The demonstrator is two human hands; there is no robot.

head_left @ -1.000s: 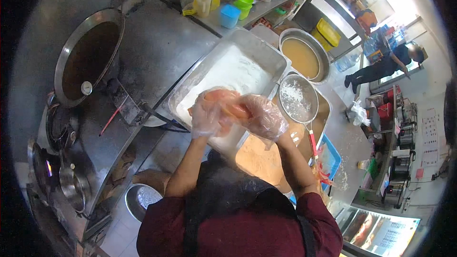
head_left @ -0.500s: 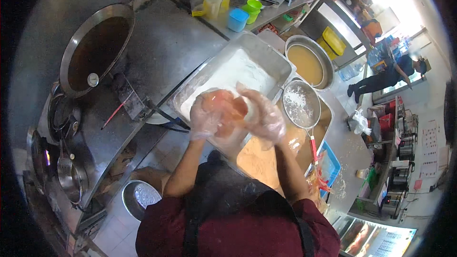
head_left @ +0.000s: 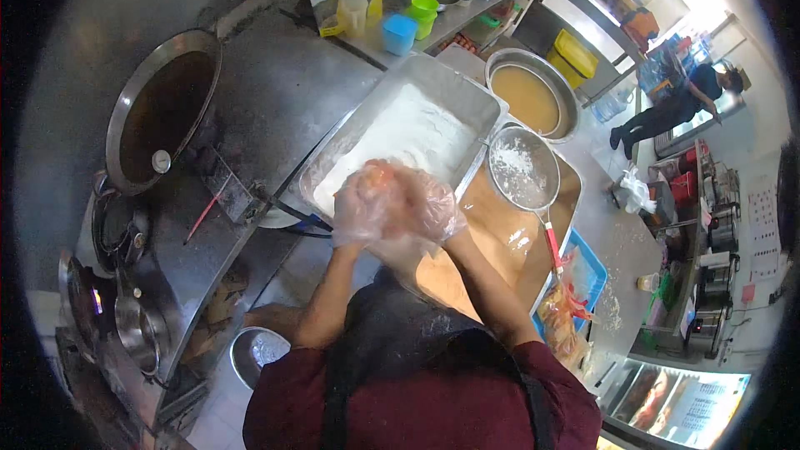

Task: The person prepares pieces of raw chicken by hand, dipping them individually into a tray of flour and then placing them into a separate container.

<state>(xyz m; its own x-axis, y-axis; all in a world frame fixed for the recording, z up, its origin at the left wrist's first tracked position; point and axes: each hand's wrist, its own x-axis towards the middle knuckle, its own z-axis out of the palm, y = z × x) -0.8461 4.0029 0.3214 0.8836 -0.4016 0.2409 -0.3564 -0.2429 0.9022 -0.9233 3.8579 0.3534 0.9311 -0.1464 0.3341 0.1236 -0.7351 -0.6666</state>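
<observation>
Both my hands wear clear plastic gloves and are close together over the near end of a deep metal tray [head_left: 457, 82] of white flour [head_left: 414, 129]. My left hand [head_left: 353, 210] is closed around pinkish-orange raw meat [head_left: 379, 177]. From the other side my right hand [head_left: 440, 207] presses in, its fingers curled against the same meat. The loose gloves and some blur hide the fingertips and the meat's full shape. Just right of my hands, a fine-mesh sieve [head_left: 525, 173] with a red handle and white flour in it lies across a second tray [head_left: 570, 192] holding tan-orange powder.
Tan liquid fills a metal basin [head_left: 564, 108] beyond the sieve. On the left counter stands a large pan [head_left: 121, 121] of dark liquid with a round gauge. Plastic tubs [head_left: 400, 35] line the back. A blue tray [head_left: 593, 271] lies at right. Another person [head_left: 679, 104] stands far right.
My right hand has moved left and down from beside the meat to close against it. The two hands are now together. The whole view has shifted slightly.
</observation>
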